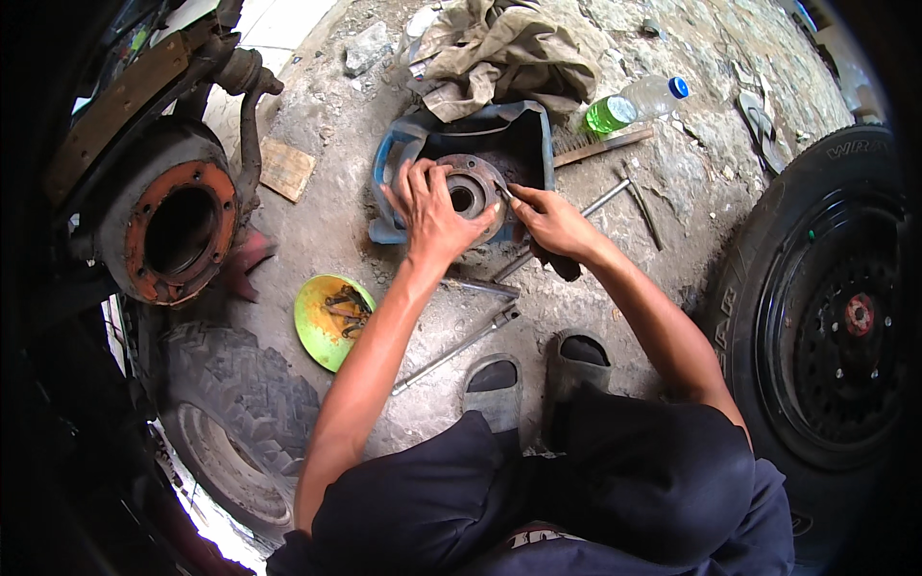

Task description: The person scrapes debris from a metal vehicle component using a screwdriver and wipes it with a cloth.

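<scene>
A round, greasy metal wheel hub flange [471, 166] with a dark centre bore is held over a cut-open blue plastic container [382, 158]. My left hand [432, 213] grips its left side, thumb across the near face and fingers over the far rim. Closed at the flange's right edge is my right hand [557, 227], pinching a slim tool whose thin tip touches the rim; the tool's kind cannot be made out. A dark, rag-like bit shows below that hand, partly hidden by it.
On the rough ground lie a lime-green bowl [312, 322] of small metal parts, a wrench-like bar [451, 355], a T-shaped bar [607, 197], a wire brush [605, 146], a bottle [639, 104] and a brown cloth [509, 53]. Tyres [740, 278] flank me; an axle housing [139, 226] stands left.
</scene>
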Demonstrator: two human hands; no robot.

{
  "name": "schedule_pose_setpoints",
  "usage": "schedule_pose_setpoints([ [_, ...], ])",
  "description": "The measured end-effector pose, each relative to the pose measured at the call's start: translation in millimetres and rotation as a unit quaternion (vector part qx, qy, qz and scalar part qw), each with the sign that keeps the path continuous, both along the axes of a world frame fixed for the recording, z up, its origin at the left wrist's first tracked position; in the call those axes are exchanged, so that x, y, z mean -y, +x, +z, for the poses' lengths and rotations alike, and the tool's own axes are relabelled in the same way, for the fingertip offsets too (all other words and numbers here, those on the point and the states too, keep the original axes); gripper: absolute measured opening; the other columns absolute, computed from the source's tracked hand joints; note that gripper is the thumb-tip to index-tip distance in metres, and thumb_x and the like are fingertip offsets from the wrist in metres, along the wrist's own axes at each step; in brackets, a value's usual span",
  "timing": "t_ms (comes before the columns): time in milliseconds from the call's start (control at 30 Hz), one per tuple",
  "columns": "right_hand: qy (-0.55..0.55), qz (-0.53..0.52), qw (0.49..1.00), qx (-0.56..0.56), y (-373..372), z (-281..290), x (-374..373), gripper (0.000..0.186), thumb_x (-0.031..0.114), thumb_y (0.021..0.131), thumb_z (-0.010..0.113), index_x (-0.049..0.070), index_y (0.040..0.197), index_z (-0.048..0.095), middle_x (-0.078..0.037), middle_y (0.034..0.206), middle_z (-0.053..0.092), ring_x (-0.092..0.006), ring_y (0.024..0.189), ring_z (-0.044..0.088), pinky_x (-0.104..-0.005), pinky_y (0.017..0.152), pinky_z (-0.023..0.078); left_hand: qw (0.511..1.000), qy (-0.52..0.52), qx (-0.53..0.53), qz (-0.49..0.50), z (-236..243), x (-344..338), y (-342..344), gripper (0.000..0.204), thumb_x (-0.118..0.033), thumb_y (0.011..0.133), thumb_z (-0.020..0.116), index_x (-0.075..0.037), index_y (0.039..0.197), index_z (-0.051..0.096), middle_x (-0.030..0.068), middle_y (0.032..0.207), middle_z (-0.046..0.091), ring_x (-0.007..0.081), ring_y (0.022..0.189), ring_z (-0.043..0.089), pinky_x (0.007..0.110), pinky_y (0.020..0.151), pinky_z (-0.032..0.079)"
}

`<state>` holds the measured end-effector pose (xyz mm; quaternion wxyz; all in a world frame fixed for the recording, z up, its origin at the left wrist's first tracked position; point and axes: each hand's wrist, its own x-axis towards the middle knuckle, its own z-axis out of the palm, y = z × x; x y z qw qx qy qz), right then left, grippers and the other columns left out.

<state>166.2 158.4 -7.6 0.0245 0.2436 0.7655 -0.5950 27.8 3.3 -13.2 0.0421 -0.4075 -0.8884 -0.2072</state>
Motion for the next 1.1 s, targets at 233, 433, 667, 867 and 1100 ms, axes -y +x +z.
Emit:
schedule_pose_setpoints([
  [233,0.042,0.078,0.996,0.022,-30.9,17.3,-9.5,0.050,0.024,0.107,0.053,-0.005,0.147,0.049,-0.029,0.110,0.073,-0.0336,0.100,0.074,-0.0419,0.086,0.056,0.999,0.004,0.029,-0.024,-6.3,2.4,-13.9,0.089,-0.052,0.067,0.087,-0.003,0.132,0.049,0.0191,0.145,0.046,0.0364,0.145,0.037,0.069,0.119,0.016],
  [433,0.167,-0.010,0.985,-0.048,-35.2,-8.8,9.7,0.040,0.019,0.106,0.050,-0.007,0.135,0.058,-0.031,0.097,0.070,-0.0315,0.082,0.073,-0.0412,0.078,0.056,1.000,0.017,0.006,-0.012,-6.8,-2.9,-7.9,0.087,-0.051,0.068,0.087,-0.003,0.130,0.050,0.0195,0.144,0.048,0.0385,0.143,0.039,0.068,0.119,0.018],
  [667,0.005,-0.018,1.000,0.016,-28.7,10.5,5.0,0.047,0.022,0.109,0.050,-0.006,0.146,0.050,-0.016,0.083,0.069,-0.0166,0.069,0.063,-0.0341,0.065,0.052,1.000,0.011,0.006,0.012,-9.1,1.3,-5.0,0.087,-0.053,0.071,0.086,-0.003,0.132,0.049,0.0201,0.144,0.048,0.0388,0.143,0.038,0.069,0.117,0.020],
  [867,0.009,-0.001,0.999,0.032,-24.4,14.0,4.3,0.046,0.022,0.105,0.050,-0.008,0.139,0.054,-0.023,0.090,0.072,-0.0258,0.082,0.073,-0.0393,0.074,0.055,1.000,0.014,0.007,0.014,-11.3,-0.4,-7.0,0.088,-0.053,0.070,0.086,-0.003,0.133,0.049,0.0194,0.144,0.048,0.0384,0.143,0.037,0.069,0.116,0.020],
  [1100,0.057,-0.069,0.996,-0.001,-27.7,-10.5,13.9,0.046,0.022,0.106,0.049,-0.008,0.141,0.053,-0.034,0.110,0.070,-0.0393,0.106,0.073,-0.0431,0.088,0.056,1.000,0.022,-0.008,0.020,-12.3,-1.5,-5.9,0.090,-0.055,0.069,0.086,-0.003,0.133,0.050,0.0192,0.144,0.048,0.0381,0.143,0.037,0.068,0.116,0.021],
])
